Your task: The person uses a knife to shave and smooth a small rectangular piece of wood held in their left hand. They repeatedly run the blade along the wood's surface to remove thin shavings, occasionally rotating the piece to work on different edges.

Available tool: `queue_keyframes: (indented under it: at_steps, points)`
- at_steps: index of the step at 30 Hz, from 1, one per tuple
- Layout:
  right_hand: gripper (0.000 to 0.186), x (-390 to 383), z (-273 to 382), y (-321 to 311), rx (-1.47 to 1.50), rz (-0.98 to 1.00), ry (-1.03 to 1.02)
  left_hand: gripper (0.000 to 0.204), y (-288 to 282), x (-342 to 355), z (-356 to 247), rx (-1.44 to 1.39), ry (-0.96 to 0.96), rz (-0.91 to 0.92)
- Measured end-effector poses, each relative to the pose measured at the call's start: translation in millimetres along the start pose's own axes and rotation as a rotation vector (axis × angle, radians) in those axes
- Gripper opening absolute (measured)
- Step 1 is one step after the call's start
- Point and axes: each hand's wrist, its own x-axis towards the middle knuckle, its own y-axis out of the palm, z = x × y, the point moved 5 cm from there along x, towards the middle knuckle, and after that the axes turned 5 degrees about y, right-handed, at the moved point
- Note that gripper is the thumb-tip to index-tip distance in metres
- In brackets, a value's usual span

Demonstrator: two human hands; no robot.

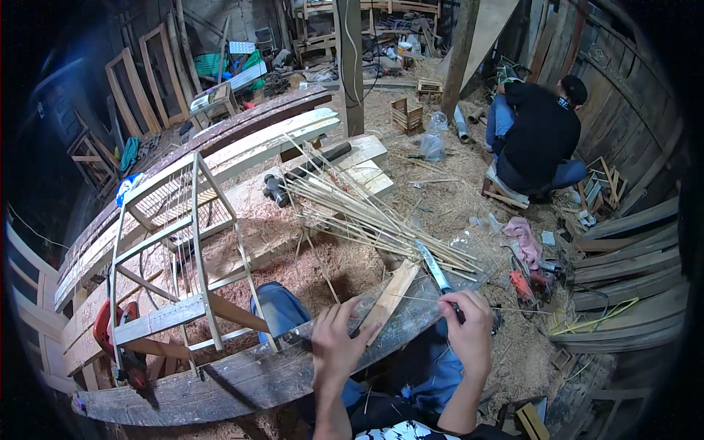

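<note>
My right hand [468, 328] grips the handle of a long knife [433, 265], its blade pointing up and away over a thin bamboo sliver [422, 298]. That sliver runs leftward to my left hand [336, 339], whose fingers pinch it above a small wooden block [390, 297]. The block rests on a weathered plank [242, 378] lying across my lap. Just beyond the knife lies a pile of thin bamboo strips [359, 209].
A wooden frame cage [176, 257] stands on the left beside long planks [220, 158]. A person in a black shirt [539, 136] sits at the back right. Red power tools [524, 282] lie on the sawdust floor; stacked boards [631, 271] fill the right side.
</note>
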Motion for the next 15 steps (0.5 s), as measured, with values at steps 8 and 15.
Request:
queue_keyframes:
  at_steps: [8,15]
  points:
    - [0.007,-2.5,12.2,18.0,0.029,0.097,-0.048,0.042,17.6,-9.7,14.2,0.086,0.025,0.055]
    - [0.011,-2.6,33.2,16.2,-0.001,-0.004,-0.144,0.029,0.5,3.5,5.3,-0.179,-0.025,-0.13]
